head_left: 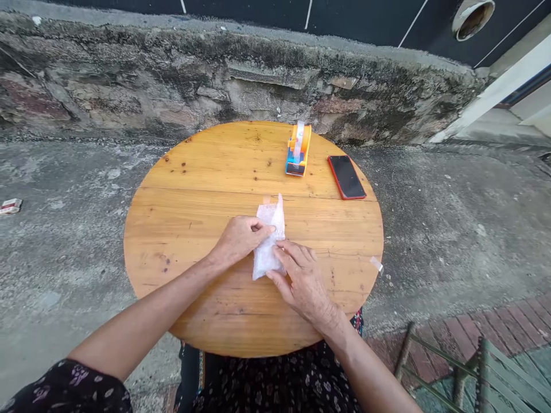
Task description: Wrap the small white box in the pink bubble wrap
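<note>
A whitish, translucent packet (267,258) that looks like bubble wrap lies on the round wooden table (193,201), with a loose flap standing up at its far right corner. My left hand (241,238) is at its left side, fingers curled and thumb pressed on the upper face. Along the right edge rests my right hand (301,275), its thumb at the near corner and its fingertips on the side, steadying the wrap. What is inside the packet is hidden. A faint piece of clear tape (267,199) shows at the packet's far end.
An orange and blue tape dispenser (298,149) stands at the table's far side. Right of it lies a phone (346,176) with a red case. A tape strip (376,264) hangs at the right edge. A chair (473,361) stands lower right; a stone wall (193,86) runs behind.
</note>
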The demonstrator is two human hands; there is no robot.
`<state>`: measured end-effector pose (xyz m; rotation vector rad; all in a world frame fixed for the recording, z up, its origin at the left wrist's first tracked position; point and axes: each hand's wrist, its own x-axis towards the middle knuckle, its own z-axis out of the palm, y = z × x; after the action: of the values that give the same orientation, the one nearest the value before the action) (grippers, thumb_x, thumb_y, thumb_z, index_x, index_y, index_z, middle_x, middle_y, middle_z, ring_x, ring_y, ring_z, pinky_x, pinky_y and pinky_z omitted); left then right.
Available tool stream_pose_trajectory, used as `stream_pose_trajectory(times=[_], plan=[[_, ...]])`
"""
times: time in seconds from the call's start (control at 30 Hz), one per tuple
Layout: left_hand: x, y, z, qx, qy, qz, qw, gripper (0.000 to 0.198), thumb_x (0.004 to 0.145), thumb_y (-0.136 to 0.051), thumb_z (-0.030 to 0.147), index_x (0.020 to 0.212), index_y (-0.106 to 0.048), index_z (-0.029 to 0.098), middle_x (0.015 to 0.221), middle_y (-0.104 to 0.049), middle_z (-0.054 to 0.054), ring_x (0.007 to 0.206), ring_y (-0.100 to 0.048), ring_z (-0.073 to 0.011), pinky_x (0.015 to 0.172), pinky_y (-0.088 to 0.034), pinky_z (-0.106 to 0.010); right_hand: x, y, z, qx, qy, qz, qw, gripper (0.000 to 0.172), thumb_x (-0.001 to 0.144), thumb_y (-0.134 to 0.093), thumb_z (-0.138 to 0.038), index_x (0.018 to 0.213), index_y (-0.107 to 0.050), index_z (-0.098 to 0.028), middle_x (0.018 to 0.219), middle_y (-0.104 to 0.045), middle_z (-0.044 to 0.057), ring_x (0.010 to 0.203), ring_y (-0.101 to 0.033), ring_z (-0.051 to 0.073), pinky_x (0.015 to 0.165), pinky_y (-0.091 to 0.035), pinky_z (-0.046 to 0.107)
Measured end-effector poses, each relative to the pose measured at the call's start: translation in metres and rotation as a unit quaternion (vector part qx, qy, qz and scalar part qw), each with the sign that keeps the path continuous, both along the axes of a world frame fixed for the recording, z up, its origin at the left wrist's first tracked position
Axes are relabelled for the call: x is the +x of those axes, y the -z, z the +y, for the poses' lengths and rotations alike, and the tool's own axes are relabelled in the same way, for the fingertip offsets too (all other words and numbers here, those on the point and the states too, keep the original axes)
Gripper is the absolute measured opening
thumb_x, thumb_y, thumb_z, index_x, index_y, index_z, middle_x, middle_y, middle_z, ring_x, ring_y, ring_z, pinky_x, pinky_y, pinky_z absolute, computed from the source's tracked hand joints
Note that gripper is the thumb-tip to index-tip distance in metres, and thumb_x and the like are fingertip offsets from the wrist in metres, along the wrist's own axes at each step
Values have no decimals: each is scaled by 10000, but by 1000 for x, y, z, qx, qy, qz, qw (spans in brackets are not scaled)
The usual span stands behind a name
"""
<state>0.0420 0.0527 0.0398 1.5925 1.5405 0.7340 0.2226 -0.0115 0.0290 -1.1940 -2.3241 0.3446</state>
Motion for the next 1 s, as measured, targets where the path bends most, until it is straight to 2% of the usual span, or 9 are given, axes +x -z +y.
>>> stream_pose_trajectory(times=[0.2,0.43,0.53,0.6,0.7,0.83,0.9,1.0], plan=[[7,8,0,3,-33,-16,999,222,695,-562,328,560,-551,152,543,-494,41,533,-417,-96,499,-309,-215,2,0,1,5,-5,7,1000,364,916,-550,-352,1228,-554,-163,1354,-536,138,1176,-506,291,932,-431,461],[1,6,1,-34,3,-20,999,192,658,-596,330,591,-575,151,539,-457,53,524,-388,-89,490,-294,-216,1,1,7,-10,-40,28,999,340,903,-565,-315,1207,-545,-164,1341,-558,125,1255,-476,275,1009,-397,467],[0,6,1,-24,0,-4,1000,165,659,-632,316,678,-600,155,548,-445,65,520,-391,-90,483,-300,-215,2,-2,9,-19,-44,21,999,338,893,-582,-316,1193,-549,-164,1319,-577,122,1260,-477,272,1015,-388,466],[-1,6,-3,8,-15,-1,1000,159,693,-629,292,785,-617,162,581,-478,64,535,-430,-98,500,-343,-218,2,-5,10,-22,-45,13,999,328,895,-583,-318,1185,-551,-168,1312,-584,119,1266,-474,269,1018,-382,467],[-6,5,-16,109,-7,-12,994,167,794,-556,237,922,-634,165,746,-595,12,666,-547,-123,621,-449,-245,3,-7,10,-22,-47,7,999,322,900,-580,-320,1181,-553,-165,1305,-592,117,1271,-473,266,1019,-378,465],[-15,-1,-38,248,110,4,963,231,863,-509,192,1046,-646,160,1086,-639,-86,973,-600,-181,867,-481,-325,3,-8,11,-24,-56,13,998,330,897,-583,-315,1194,-549,-176,1296,-598,114,1263,-480,270,1014,-382,470],[-19,-2,-48,286,154,34,945,266,854,-566,218,1106,-629,156,1127,-637,-102,1016,-591,-202,897,-479,-350,4,-8,11,-23,-57,19,998,335,894,-584,-296,1206,-545,-181,1287,-602,115,1245,-495,269,1008,-388,473],[-23,0,-60,320,185,94,924,410,816,-652,280,1195,-577,140,1168,-625,-127,1055,-576,-236,917,-484,-388,4,-8,12,-25,-54,25,998,346,890,-590,-294,1216,-539,-189,1274,-608,111,1194,-529,264,988,-407,466]])
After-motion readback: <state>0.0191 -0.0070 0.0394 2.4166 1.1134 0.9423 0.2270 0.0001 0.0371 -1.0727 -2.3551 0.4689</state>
